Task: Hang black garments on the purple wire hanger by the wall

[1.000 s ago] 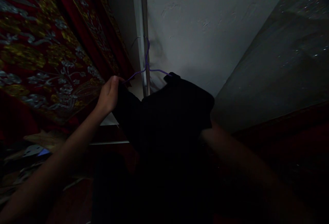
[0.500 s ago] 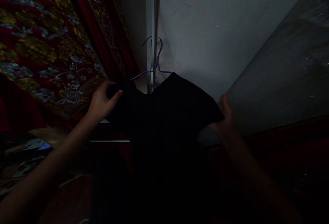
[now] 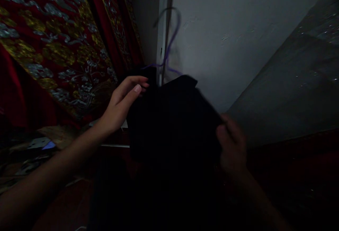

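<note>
A black shirt hangs from a thin purple hanger, its folds mostly lost in the dark. The hanger's hook curves up in front of the narrow upright edge by the wall. My left hand lies at the shirt's left shoulder, just below the hanger, its thumb and fingertips drawn together at the cloth. On the right, the side edge of the shirt is gripped by my right hand, with the thumb toward me. The lower part of the shirt merges into shadow.
A red curtain-like cloth with gold and silver embroidery hangs at the left. Behind the hanger is a pale wall. Clear plastic sheeting covers something on the right. Assorted items lie low at the left.
The hanger's hook has risen and tilted right. My left hand has moved right and inward, toward the neck of the shirt. My right hand is lower, and the shirt's right side is folded inward.
</note>
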A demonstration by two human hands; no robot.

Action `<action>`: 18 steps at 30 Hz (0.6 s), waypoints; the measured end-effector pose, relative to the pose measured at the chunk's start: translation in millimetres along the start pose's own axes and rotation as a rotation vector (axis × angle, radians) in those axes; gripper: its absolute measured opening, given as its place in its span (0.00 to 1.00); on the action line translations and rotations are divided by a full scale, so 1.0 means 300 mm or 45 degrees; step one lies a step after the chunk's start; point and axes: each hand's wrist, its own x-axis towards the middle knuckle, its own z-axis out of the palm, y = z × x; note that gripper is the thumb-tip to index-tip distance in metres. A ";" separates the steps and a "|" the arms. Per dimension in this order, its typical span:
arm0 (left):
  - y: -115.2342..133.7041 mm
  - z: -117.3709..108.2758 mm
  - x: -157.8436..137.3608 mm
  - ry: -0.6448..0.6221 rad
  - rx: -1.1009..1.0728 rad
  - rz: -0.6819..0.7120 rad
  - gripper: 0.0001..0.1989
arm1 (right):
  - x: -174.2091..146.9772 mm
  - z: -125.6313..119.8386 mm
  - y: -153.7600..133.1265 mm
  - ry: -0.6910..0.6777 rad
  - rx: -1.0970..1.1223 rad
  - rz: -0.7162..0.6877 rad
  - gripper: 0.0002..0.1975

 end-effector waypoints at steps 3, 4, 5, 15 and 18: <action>0.031 0.029 -0.069 -0.201 -0.467 -0.517 0.19 | -0.091 0.055 -0.033 -1.043 -0.134 -0.243 0.17; 0.032 0.027 -0.095 -0.234 -0.564 -0.663 0.16 | -0.101 0.075 -0.031 -1.317 -0.129 -0.270 0.18; 0.029 0.018 -0.122 -0.260 -0.624 -0.788 0.13 | -0.100 0.093 -0.018 -1.487 -0.117 -0.272 0.19; 0.066 -0.204 -0.179 -0.733 0.142 -0.993 0.21 | 0.095 0.146 0.341 -0.693 -0.150 -0.038 0.25; 0.012 -0.231 -0.114 -0.409 0.293 -0.786 0.19 | 0.116 0.152 0.335 -0.722 0.075 0.281 0.26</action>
